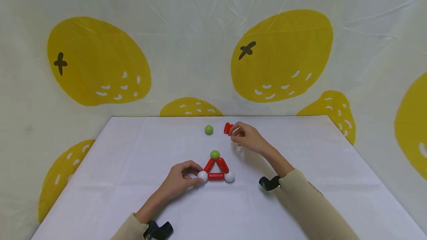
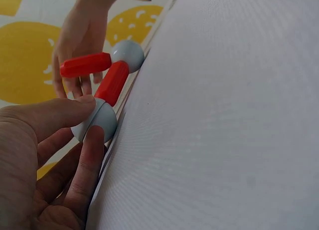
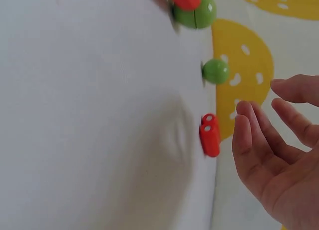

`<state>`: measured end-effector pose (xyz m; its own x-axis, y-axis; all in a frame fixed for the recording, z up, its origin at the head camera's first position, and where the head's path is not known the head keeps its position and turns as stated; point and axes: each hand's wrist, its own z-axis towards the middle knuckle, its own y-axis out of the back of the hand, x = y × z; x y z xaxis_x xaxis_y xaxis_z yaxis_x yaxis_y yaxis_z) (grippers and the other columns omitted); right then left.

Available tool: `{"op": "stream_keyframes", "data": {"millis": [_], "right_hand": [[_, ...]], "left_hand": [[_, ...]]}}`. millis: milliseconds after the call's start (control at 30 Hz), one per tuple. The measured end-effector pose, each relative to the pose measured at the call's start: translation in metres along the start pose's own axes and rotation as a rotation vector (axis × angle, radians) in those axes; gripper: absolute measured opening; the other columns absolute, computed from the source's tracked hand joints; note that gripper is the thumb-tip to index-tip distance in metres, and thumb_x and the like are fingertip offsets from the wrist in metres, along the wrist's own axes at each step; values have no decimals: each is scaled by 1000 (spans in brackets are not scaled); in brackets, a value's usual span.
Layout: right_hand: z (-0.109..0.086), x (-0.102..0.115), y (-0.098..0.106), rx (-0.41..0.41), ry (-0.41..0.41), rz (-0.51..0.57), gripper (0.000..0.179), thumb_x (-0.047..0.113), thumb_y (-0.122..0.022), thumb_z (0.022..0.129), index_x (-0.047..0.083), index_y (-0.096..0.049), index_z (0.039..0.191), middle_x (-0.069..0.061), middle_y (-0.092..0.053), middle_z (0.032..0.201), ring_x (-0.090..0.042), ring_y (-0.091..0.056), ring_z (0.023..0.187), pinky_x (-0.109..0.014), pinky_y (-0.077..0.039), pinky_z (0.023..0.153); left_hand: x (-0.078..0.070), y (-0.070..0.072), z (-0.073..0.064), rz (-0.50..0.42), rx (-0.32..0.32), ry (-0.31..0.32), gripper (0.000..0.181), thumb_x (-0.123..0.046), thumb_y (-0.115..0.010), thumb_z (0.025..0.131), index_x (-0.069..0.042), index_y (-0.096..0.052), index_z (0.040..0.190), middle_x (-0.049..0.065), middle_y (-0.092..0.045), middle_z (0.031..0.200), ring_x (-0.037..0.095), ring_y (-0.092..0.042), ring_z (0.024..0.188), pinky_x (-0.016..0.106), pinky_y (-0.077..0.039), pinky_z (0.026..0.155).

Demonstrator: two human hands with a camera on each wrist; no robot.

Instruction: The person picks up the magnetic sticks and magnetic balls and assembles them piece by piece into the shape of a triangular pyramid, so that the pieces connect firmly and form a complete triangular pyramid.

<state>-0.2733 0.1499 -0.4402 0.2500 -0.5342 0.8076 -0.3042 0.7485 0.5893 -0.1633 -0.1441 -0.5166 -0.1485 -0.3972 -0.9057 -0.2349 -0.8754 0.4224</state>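
Fingers (image 3: 243,135) hang near two red rods (image 3: 211,142) and a green ball (image 3: 216,72).

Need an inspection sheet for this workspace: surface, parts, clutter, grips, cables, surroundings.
Surface: white tabletop, faint creases.
Job's things: three red rods form a triangle, with a white ball at near left, another white ball at near right and a green ball at the far corner; loose green ball and two loose red rods, side by side, near the far edge.
Clutter: nothing seen.
Left grip: pinches the near-left white ball.
Right grip: fingers apart, beside the loose rods, holding nothing.
Cables: nothing seen.
Surroundings: pale backdrop with yellow fruit print.
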Motion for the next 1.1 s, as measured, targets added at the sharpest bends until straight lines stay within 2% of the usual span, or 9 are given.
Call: {"op": "stream_keyframes", "data": {"millis": [133,267,333,433,633,933,1100], "right_hand": [[22,-8,5,-58,-106,23,36,16,-64,100,2,-58,132,-20,-65,122,-36,-65,107,-39,-62,85],[40,-17,9,-107,-209,91,44,18,-66,99,3,-55,139,-21,-60,130,-36,-66,111,-38,-61,91],[48,-20,10,-107,-245,118,48,18,-66,99,3,-53,143,-22,-58,133,-35,-67,109,-38,-61,92],[58,-24,10,-77,-289,87,52,21,-67,98,4,-51,145,-21,-59,133,-31,-68,106,-36,-61,91],[70,-29,7,-29,-319,-30,56,26,-68,97,6,-50,146,-20,-60,134,-29,-67,105,-33,-61,88],[71,-31,3,-37,-303,-44,44,21,-71,96,5,-59,135,-20,-60,126,-26,-64,97,-31,-59,83],[68,-27,0,-48,-311,-32,42,18,-72,94,6,-56,132,-18,-60,121,-25,-59,92,-27,-57,77]], "left_hand": [[-1,0,0,-3,0,-1,29,-30,-86,85,-26,-74,110,-3,-73,106,13,-68,93,24,-58,74],[-1,-1,0,-7,-1,0,29,-30,-86,84,-27,-74,110,-4,-73,106,13,-68,93,24,-58,74],[-1,-2,1,-8,-3,-1,29,-30,-86,84,-27,-73,110,-3,-73,106,13,-68,94,24,-58,74],[-1,-2,1,-9,-3,2,29,-30,-85,85,-26,-73,110,-3,-73,107,14,-68,94,24,-58,74],[-2,-2,2,-9,-5,6,28,-30,-85,85,-27,-73,110,-3,-73,107,14,-68,94,24,-59,74],[-2,0,1,-32,-1,2,29,-29,-86,84,-25,-74,110,-1,-73,106,13,-70,87,23,-58,72],[-1,-1,0,-21,3,7,28,-30,-85,85,-26,-74,110,-2,-73,107,14,-68,91,23,-58,73]]}}
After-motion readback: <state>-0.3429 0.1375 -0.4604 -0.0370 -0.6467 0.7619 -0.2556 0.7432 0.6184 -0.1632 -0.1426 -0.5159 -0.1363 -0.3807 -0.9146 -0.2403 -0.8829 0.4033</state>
